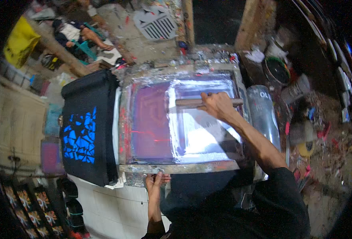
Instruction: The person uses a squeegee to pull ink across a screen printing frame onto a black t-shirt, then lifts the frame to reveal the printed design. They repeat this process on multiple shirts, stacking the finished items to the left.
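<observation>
A screen printing frame (192, 168) lies flat before me, its worn rim smeared with paint. The left part of its mesh (152, 119) looks purple; the right part is covered with glossy white ink (201, 135). My right hand (217, 104) is closed over the wooden handle of a squeegee (187, 102), which lies crosswise on the white area near the far side. At the frame's near edge, my left hand (155, 184) grips the rim, thumb up against it and fingers partly hidden. What lies under the screen is hidden.
Left of the frame is a stack of black fabric (104, 91) with a blue shard-like print (80, 139). A clear plastic cylinder (263, 115) lies on the right, near a dark bucket (277, 69). A person (80, 36) sits at the far left. A slotted plastic panel (156, 24) lies beyond.
</observation>
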Motion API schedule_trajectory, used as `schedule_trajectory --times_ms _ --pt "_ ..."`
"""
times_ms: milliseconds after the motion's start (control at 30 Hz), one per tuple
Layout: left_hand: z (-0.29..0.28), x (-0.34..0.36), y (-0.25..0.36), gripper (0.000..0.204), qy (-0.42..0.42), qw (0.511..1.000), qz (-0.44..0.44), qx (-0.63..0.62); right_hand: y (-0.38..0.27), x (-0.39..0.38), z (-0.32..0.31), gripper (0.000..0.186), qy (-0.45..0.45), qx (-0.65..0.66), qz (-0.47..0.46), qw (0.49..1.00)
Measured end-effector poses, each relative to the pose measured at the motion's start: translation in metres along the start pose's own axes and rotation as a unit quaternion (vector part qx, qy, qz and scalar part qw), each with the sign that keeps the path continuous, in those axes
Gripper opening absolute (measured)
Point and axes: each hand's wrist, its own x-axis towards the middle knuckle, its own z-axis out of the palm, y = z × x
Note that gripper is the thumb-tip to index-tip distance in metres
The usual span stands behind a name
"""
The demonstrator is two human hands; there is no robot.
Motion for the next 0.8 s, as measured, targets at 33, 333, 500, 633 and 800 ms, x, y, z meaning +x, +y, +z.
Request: schedule_trajectory --times_ms 33,333,500,633,800 --pt "0.0 -0.001 -0.001 0.037 0.0 1.0 0.005 -0.011 -0.012 -0.02 -0.001 0.048 -0.023 -0.005 0.008 1.0" --pt "0.005 -0.008 -0.002 0.028 -0.029 0.994 0.104 -0.03 -0.105 -0.139 -0.049 0.039 -0.052 0.019 0.003 0.998" --pt "0.011 -0.016 -0.004 0.026 -0.034 0.988 0.146 -0.043 -0.122 -0.159 -0.067 0.048 -0.02 0.02 0.034 0.999" --pt "0.01 -0.036 0.05 0.028 -0.045 0.975 0.213 -0.044 -0.145 -0.163 -0.112 0.055 0.15 -0.009 0.112 0.982" --pt "0.075 -0.035 0.134 0.028 0.035 0.896 0.402 -0.185 -0.122 -0.092 -0.2 0.064 0.276 -0.048 0.058 0.958"
